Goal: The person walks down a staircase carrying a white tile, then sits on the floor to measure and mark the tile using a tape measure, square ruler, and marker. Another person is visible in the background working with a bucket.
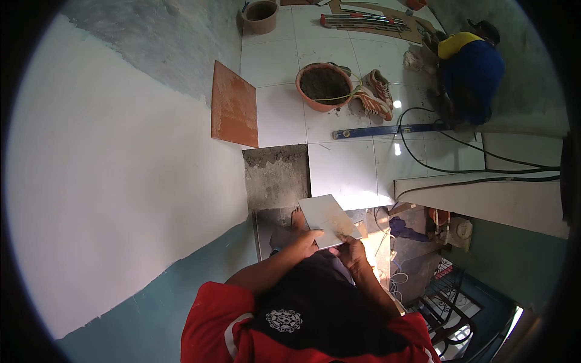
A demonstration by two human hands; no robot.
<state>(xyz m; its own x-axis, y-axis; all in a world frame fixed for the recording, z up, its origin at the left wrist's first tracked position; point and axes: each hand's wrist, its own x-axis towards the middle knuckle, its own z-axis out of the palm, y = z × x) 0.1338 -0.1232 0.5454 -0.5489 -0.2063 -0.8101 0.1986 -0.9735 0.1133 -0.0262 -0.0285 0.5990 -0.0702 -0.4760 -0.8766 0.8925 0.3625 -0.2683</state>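
A white tile (327, 219) with brownish smudges is held in front of my body, tilted. My left hand (310, 241) grips its near left edge, thumb on top. At the near right corner, my right hand (351, 249) pinches the same tile, thumb on its upper face. The fingers under the tile are mostly hidden. Just beyond it lies a bare patch of grey cement (275, 181) between the wall and a laid white floor tile (343, 172).
A reddish-brown tile (233, 106) leans against the left wall. Beyond are a bucket of dark mortar (325, 86), a pair of shoes (376, 97) and a blue spirit level (387, 130). Black cables (484, 172) cross at right. A co-worker (472, 72) crouches far right.
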